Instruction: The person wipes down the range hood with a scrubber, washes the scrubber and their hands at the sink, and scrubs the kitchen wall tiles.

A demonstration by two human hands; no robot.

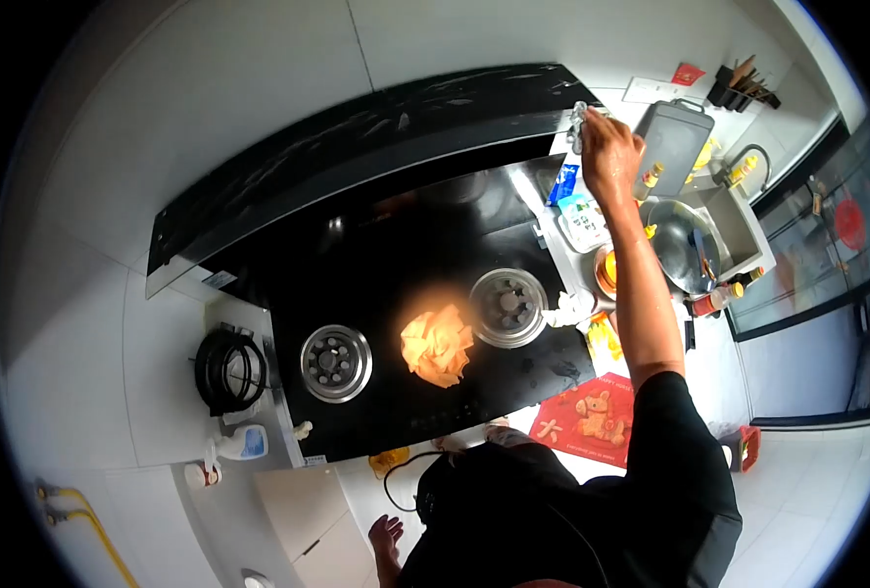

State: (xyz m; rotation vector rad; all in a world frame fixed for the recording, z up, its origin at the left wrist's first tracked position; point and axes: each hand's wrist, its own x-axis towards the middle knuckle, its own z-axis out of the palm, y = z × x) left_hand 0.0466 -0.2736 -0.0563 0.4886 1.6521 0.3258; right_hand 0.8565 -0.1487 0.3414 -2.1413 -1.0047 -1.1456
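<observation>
My right hand (611,157) is stretched out to the right end of the black range hood panel (386,122), its fingers closed on a small crumpled grey-white thing (578,125). What that is made of I cannot make out. Low by my body hangs my left hand (386,534), holding nothing, with fingers apart. A crumpled orange cloth (437,345) lies on the black gas stove (386,392), between the left burner (336,363) and the right burner (509,308).
Right of the stove are a wok (685,245), bottles (717,298), a sink (744,230) and a grey board (672,147). Black pan supports (229,372) and a spray bottle (244,444) stand on the left. A red mat (592,421) lies by my right side.
</observation>
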